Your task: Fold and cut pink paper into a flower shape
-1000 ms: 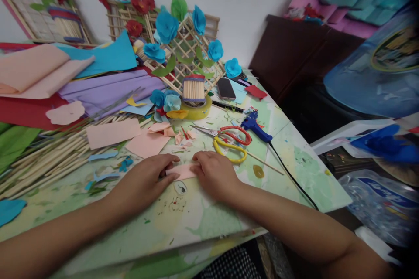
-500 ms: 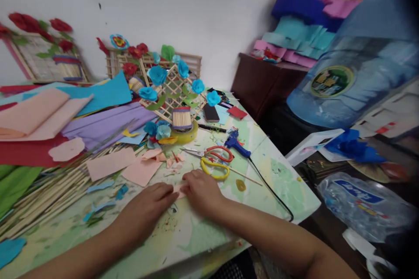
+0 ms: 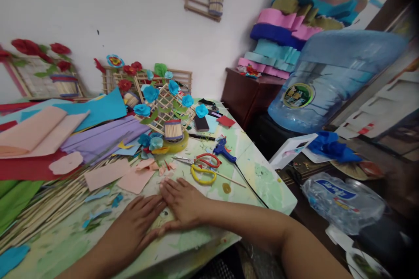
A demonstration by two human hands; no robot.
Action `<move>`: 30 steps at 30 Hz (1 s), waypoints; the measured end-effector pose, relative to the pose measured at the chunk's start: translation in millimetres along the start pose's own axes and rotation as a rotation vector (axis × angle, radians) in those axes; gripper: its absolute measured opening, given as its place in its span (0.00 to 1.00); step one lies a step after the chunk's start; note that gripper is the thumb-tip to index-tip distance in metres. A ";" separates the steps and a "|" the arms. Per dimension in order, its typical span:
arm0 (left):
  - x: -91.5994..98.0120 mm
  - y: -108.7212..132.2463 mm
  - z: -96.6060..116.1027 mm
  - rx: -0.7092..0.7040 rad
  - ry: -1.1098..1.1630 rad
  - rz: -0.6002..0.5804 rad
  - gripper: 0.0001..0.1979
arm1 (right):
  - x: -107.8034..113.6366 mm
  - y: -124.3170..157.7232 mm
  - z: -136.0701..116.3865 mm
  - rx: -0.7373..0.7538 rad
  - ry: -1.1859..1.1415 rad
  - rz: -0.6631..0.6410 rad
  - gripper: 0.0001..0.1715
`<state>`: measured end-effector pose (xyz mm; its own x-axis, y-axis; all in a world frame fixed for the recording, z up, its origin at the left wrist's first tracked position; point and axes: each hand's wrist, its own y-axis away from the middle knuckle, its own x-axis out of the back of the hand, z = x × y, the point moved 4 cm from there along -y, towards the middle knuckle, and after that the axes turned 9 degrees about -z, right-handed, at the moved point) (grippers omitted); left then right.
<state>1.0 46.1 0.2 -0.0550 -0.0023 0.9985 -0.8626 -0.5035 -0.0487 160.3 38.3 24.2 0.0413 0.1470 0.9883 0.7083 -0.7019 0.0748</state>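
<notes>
My left hand [image 3: 138, 220] lies flat on the table, palm down, fingers stretched out. Against its fingertips rests my right hand [image 3: 183, 202], also flat with the fingers spread a little. Whatever lies under the two hands is hidden. Just beyond them are pink paper scraps [image 3: 163, 168] and a cut pink paper piece [image 3: 135, 179]. Scissors [image 3: 203, 175] with red and yellow handles lie past my right hand, beside a blue glue gun [image 3: 224, 150]. A wooden lattice [image 3: 168, 109] with blue paper flowers stands further back.
Thin wooden sticks [image 3: 49, 200] and folded purple paper [image 3: 101, 139] cover the left side. A phone [image 3: 201, 124] lies near the lattice. The glue gun's cord [image 3: 250, 182] runs over the table's right edge. A large water bottle [image 3: 327, 83] stands at the right.
The small pink paper strip between my fingers has gone out of sight. My hands have flattened and come together, the right one shifting left. The view has turned slightly right and upward.
</notes>
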 end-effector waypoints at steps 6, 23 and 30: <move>-6.2 13.6 2.3 0.073 0.081 -0.093 0.30 | -6.9 7.6 4.3 -0.043 -0.019 -0.036 0.57; -0.7 24.6 4.9 0.214 0.106 -0.092 0.28 | -12.3 11.7 5.7 -0.085 -0.029 -0.006 0.54; 3.7 23.3 7.3 0.220 0.138 -0.096 0.27 | -13.2 12.4 3.6 -0.083 -0.034 0.018 0.54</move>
<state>-15.6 28.0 2.9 -0.0587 0.1646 0.9846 -0.7381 -0.6713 0.0683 171.1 30.2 11.7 0.0786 0.1566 0.9845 0.6466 -0.7597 0.0692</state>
